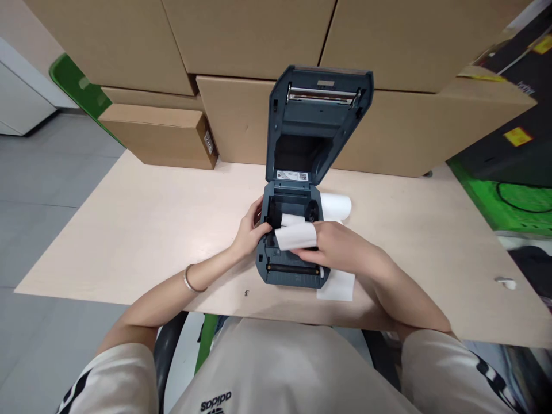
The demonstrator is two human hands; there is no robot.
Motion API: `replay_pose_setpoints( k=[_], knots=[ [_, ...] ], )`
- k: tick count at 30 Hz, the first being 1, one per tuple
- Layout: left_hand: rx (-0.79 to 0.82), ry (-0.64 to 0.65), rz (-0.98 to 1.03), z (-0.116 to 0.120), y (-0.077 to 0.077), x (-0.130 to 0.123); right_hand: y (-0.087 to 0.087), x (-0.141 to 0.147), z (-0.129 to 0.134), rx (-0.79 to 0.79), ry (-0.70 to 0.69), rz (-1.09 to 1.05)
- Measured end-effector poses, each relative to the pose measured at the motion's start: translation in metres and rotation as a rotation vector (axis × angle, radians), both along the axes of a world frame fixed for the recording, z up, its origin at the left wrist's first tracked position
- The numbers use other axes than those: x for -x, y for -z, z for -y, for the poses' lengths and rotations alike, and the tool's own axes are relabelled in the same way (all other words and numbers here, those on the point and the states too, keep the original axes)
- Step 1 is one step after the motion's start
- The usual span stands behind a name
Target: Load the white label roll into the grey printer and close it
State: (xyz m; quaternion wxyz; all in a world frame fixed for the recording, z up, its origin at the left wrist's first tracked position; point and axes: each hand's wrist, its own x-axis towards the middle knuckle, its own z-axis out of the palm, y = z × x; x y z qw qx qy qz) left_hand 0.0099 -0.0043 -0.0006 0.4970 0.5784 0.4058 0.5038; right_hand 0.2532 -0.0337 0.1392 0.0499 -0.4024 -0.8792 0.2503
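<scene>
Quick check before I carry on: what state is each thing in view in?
Printer: open, on the table.
Lid: raised.
Curved paper: held by right hand.
Left hand: at printer's left edge.
White roll: lying beside the printer.
White sheet: flat, partly hidden.
Small box: shut on visible sides.
Large boxes: stacked.

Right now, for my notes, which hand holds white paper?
The right hand, holding white paper; the left hand clasps the label printer by its left side.
</scene>
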Motion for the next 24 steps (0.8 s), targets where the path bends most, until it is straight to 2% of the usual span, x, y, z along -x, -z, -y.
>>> replay_pose_setpoints(
  k=[2,5,8,12,16,21,24],
  knots=[
    [0.000,0.016,-0.017,-0.001,-0.001,0.001,-0.002,0.000,0.016,-0.075,-0.060,0.014],
    [0.021,0.039,-0.034,-0.001,-0.007,0.002,0.001,-0.003,0.034,-0.199,-0.235,0.017],
    [0.078,0.056,-0.045,-0.001,-0.016,0.001,0.004,-0.007,0.044,-0.249,-0.357,0.029],
    [0.138,0.026,-0.071,0.000,-0.022,-0.001,0.003,-0.007,0.043,-0.198,-0.425,0.014],
    [0.158,0.017,-0.070,0.000,-0.020,-0.002,0.003,-0.005,0.038,-0.132,-0.472,-0.049],
    [0.141,0.047,-0.077,0.001,-0.020,-0.001,0.006,-0.014,0.043,-0.024,-0.420,-0.087],
    [0.134,0.069,-0.075,0.004,-0.020,0.000,0.002,-0.026,0.049,0.082,-0.415,-0.064]
  ],
)
